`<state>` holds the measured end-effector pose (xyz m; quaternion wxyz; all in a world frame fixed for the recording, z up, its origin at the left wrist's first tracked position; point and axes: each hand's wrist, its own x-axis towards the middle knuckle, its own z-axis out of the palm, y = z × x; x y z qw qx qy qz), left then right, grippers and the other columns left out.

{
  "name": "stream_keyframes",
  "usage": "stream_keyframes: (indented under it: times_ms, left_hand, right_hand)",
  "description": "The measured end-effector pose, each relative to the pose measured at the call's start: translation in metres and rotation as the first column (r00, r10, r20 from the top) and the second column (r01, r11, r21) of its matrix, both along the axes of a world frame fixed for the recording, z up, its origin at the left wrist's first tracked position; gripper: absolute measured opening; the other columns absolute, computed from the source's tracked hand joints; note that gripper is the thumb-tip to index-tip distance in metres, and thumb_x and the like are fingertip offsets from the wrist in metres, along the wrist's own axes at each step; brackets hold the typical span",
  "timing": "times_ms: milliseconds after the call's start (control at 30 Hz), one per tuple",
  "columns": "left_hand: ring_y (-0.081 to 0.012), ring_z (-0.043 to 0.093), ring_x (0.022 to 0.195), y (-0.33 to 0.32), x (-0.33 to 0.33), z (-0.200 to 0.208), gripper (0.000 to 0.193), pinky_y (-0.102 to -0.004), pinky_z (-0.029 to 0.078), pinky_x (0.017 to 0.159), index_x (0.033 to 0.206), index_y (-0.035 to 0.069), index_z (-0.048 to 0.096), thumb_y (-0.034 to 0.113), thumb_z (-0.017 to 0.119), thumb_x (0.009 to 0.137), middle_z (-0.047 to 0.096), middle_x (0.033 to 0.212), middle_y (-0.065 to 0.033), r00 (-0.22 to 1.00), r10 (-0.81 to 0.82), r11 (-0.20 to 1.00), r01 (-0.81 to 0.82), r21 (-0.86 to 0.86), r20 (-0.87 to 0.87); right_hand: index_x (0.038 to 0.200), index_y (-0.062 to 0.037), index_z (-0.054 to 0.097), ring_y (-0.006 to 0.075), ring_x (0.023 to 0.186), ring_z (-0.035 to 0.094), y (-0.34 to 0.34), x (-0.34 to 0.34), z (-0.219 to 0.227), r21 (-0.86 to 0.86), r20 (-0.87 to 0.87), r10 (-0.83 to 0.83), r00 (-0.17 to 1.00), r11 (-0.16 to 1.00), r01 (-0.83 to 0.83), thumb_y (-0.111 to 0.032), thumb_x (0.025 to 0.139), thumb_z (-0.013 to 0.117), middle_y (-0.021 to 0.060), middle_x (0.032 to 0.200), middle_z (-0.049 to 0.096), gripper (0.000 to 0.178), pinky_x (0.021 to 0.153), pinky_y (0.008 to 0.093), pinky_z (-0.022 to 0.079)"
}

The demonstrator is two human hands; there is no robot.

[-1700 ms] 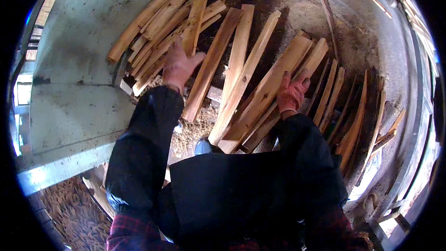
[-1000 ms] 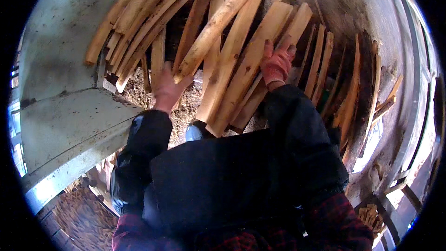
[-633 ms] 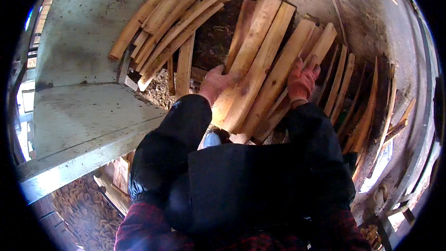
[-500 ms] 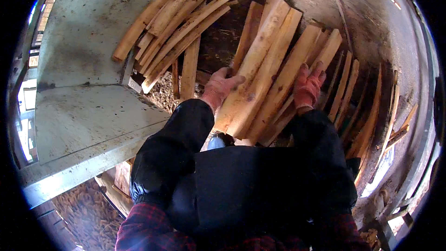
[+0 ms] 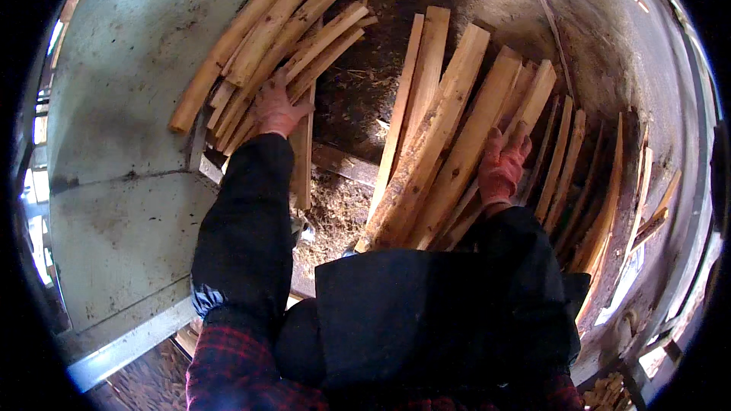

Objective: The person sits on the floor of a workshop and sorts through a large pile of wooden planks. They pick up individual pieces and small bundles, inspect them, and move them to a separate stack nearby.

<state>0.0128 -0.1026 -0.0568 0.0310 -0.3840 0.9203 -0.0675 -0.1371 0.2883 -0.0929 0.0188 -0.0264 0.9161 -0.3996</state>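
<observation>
My left hand [image 5: 277,112], in a pinkish work glove, reaches over a left-hand bundle of long wooden slats [image 5: 268,46]. Its fingertips touch the lower part of the slats and its thumb stands apart to the right. My right hand [image 5: 502,167], gloved the same, lies with fingers spread against the right side of a middle pile of boards. In that pile a bark-edged board [image 5: 435,125] leans beside a wide pale board [image 5: 476,144] and thinner slats [image 5: 396,118]. The boards' near ends are by my dark apron [image 5: 426,304].
A pale green metal panel [image 5: 122,122] with a ledge stands at the left. More thin slats [image 5: 562,160] lean along the curved-looking wall [image 5: 617,38] on the right. Wood shavings [image 5: 335,209] cover the ground between the piles. Wood scraps [image 5: 605,392] lie lower right.
My left hand has left the middle pile and moved left and up to the left bundle. The middle boards now stand apart differently, tilted rightward. My right hand has barely moved.
</observation>
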Motion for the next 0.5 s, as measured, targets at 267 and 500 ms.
stream_keyframes:
  times_ms: [267,500]
  left_hand:
    - [-0.0403,0.058,0.11,-0.054,-0.002,0.007,0.078,-0.0482,0.047,0.092,0.132,0.007,0.051,0.058,0.067,0.076,0.06,0.12,-0.0238,0.996,0.036,0.989,-0.048,0.142,0.085]
    - [-0.0376,0.062,0.104,-0.055,-0.007,0.008,0.063,-0.0464,0.049,0.086,0.122,0.004,0.058,0.052,0.064,0.082,0.065,0.111,-0.0225,0.976,-0.017,0.976,0.063,0.208,-0.215]
  right_hand:
    - [0.146,-0.0078,0.032,0.0473,0.131,0.036,0.004,-0.001,-0.005,0.026,0.04,-0.018,0.999,1.0,0.017,-0.048,0.093,0.051,0.0306,0.145,0.03,0.069,0.107,0.0457,0.035]
    - [0.147,-0.0096,0.031,0.0476,0.131,0.036,0.004,-0.004,0.0,-0.032,0.058,-0.033,0.998,0.999,0.035,-0.049,0.092,0.052,0.0314,0.146,0.029,0.071,0.107,0.0454,0.035]
